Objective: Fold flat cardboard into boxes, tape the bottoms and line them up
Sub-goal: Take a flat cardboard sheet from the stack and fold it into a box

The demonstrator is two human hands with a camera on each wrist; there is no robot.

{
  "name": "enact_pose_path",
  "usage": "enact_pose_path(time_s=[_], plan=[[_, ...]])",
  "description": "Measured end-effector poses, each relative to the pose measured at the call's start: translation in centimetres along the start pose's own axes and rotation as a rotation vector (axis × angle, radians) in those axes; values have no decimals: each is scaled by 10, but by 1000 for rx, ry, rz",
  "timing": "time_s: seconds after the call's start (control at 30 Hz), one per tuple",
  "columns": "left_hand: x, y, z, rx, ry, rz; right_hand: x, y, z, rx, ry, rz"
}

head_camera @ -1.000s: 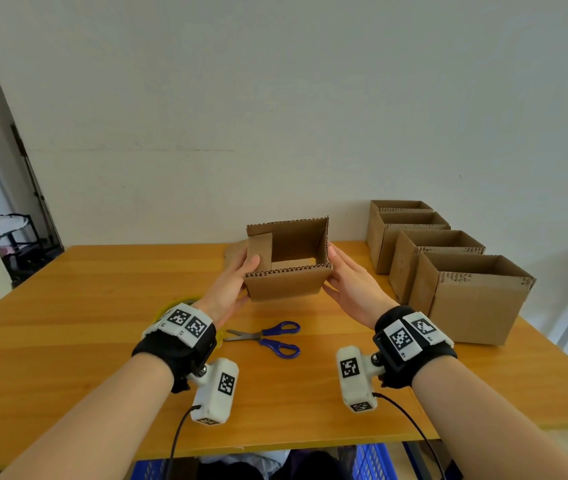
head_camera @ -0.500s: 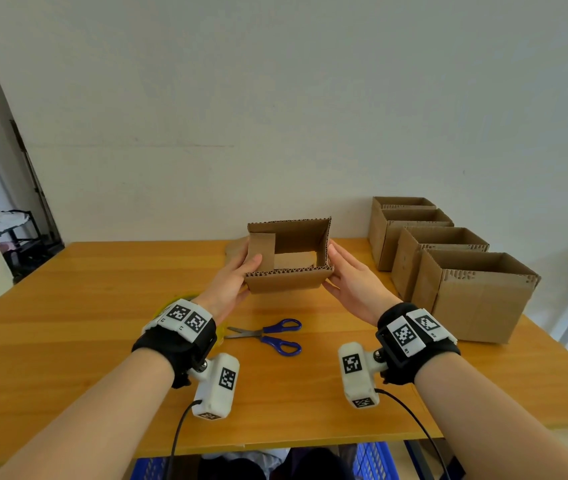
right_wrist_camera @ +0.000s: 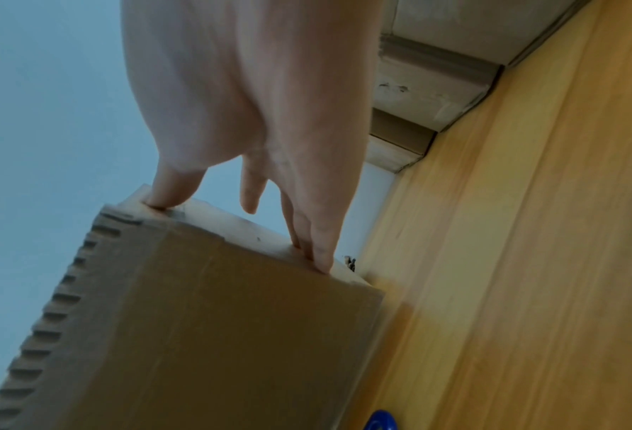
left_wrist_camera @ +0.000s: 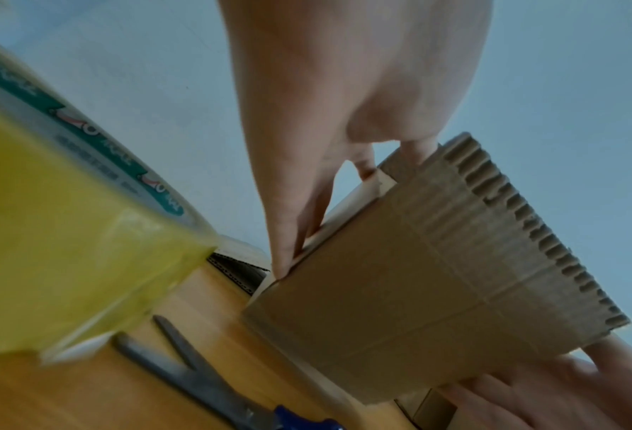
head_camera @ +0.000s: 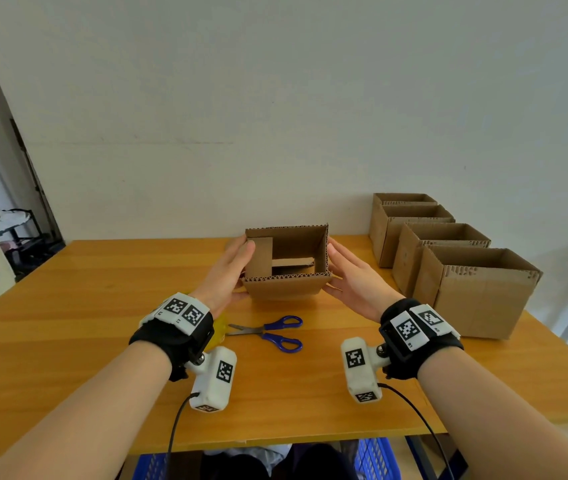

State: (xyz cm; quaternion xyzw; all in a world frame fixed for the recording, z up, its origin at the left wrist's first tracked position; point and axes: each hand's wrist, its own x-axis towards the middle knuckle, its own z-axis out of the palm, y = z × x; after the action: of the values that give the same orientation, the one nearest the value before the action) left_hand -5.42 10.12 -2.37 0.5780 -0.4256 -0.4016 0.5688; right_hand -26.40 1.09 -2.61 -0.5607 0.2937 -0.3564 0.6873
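Observation:
A small open-topped cardboard box (head_camera: 287, 289) is held between my two hands just past the middle of the wooden table (head_camera: 67, 323), its opening tilted toward me. My left hand (head_camera: 230, 271) presses straight fingers against the box's left side, with the thumb at the rim. My right hand (head_camera: 351, 275) lies flat on the right side. The left wrist view shows fingers (left_wrist_camera: 299, 227) running along the box (left_wrist_camera: 417, 291). In the right wrist view, fingertips (right_wrist_camera: 318, 256) and thumb press the same wall of the box (right_wrist_camera: 215, 320). Loose bottom flaps show inside.
Several finished open boxes (head_camera: 476, 299) stand in a row along the table's right side, back to the wall. Blue-handled scissors (head_camera: 268, 332) lie in front of the held box. A yellow tape roll (left_wrist_camera: 67, 232) sits under my left wrist. The near table edge is below my forearms.
Both hands have stayed on the box's sides. The box has only rocked slightly in place.

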Motion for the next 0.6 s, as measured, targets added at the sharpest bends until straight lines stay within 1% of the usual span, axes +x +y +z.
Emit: enact_pose_path(time_s=[0.07, 0.23, 0.43, 0.6], plan=[[1, 3, -1, 51, 34, -2, 0, 0, 0, -8, -11, 5], [5, 10, -1, 92, 60, 22, -1, -3, -1, -8, -39, 6], [5, 15, 1, 114, 49, 7, -1, 0, -2, -39, -46, -3], [3, 15, 1, 110, 31, -2, 4, 3, -3, -49, -37, -40]])
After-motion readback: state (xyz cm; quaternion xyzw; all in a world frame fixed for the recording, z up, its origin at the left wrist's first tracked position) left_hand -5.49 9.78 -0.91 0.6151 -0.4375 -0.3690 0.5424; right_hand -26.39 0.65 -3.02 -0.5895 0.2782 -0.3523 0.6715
